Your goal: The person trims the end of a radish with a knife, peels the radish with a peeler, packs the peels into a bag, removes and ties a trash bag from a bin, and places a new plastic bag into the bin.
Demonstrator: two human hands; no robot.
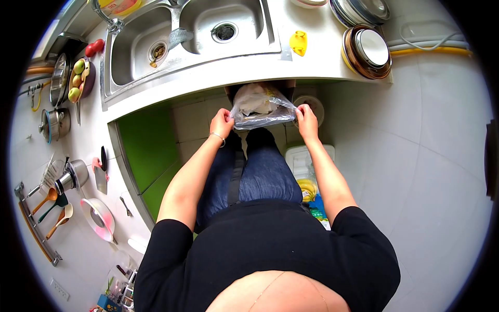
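Observation:
A clear plastic bag (262, 120) with crumpled whitish waste (254, 101) inside is stretched between my hands, below the counter's front edge. My left hand (222, 124) pinches the bag's left side, fingers closed on the film. On the opposite side, my right hand (306, 120) grips the other edge of the bag between thumb and fingers. A dark brown box or bin shows partly behind the bag, mostly hidden under the counter.
Above the bag runs the white counter (208, 83) with a double steel sink (179, 62), a yellow item (298, 43) and stacked bowls (372, 48). A round bucket (314, 106) and a white tub (296, 156) sit by my right arm. Green cabinet panels (148, 140) stand left.

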